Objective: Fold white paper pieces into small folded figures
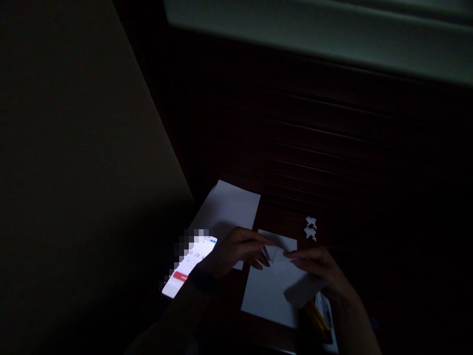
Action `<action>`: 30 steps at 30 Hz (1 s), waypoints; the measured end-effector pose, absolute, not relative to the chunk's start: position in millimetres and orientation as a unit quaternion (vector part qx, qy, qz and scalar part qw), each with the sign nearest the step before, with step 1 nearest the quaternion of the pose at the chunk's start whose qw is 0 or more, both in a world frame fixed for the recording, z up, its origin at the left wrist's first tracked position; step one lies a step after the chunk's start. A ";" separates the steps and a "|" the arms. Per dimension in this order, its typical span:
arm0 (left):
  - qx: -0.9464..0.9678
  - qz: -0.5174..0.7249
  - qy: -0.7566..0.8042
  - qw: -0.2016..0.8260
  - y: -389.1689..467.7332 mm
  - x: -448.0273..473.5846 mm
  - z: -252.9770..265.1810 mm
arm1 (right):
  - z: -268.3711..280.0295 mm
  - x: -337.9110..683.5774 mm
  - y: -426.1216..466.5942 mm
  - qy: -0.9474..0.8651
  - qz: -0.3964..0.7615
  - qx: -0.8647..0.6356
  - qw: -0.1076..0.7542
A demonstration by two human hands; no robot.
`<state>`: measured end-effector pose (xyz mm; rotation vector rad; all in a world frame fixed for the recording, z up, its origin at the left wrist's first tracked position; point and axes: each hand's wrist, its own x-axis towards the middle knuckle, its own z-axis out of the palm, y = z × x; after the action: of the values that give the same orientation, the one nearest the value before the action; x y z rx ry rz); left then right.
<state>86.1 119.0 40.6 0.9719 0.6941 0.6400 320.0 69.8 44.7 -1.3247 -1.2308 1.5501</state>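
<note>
Between my two hands is a partly folded piece of white paper (286, 272), above a flat white sheet (261, 295). My left hand (242, 250) reaches in from the left with fingers bent, its fingertips pinching the paper's upper left edge. On the other side, my right hand (323, 271) grips the upper right part between thumb and fingers. A flap of the paper hangs below the right fingers. The dim light hides the exact folds. A dark band (202, 280) circles my left wrist.
A lit phone (190, 266) showing a timer lies by my left forearm. Behind it rests more white paper (236, 204). Small folded paper pieces (311, 229) lie at the back right. Yellow pencil-like sticks (317, 315) are beneath my right wrist. A slatted dark panel (314, 148) stands behind.
</note>
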 end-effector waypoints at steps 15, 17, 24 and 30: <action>0.361 0.439 0.408 0.715 109.3 115.2 40.0 | 38.5 295.3 77.0 -0.527 0.436 -0.568 0.457; 0.375 0.435 0.406 0.712 110.1 114.7 41.2 | 37.4 294.0 77.2 -0.529 0.434 -0.571 0.453; 0.390 0.465 0.408 0.682 114.9 110.8 39.1 | 36.4 292.7 76.3 -0.499 0.498 -0.549 0.449; 0.422 0.455 0.441 0.649 116.1 111.3 37.9 | 32.7 294.4 76.2 -0.456 0.508 -0.535 0.497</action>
<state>111.3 116.1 37.9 0.9586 1.0021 1.0339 294.4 76.2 32.7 -1.2960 -1.1047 1.2298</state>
